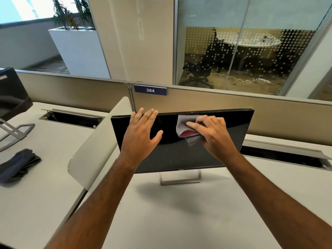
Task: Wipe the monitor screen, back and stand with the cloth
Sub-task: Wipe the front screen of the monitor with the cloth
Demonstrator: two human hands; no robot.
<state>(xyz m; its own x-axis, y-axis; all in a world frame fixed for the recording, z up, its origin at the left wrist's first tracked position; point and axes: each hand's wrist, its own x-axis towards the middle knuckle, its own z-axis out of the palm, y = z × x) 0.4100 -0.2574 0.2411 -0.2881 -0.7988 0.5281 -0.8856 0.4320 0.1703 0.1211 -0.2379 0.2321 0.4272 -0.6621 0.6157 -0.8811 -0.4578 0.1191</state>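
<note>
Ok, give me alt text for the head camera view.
A right hand presses a grey cloth against a dark monitor screen on a desk, while the open left hand steadies its top left.

— Where's the cloth point(186, 129)?
— Bunched under the right hand point(211, 131), pressed on the monitor point(179, 153) screen near its top edge.
— And the left hand point(142, 131)?
— Flat, fingers straight, beside it; probably touching the glass.
</note>
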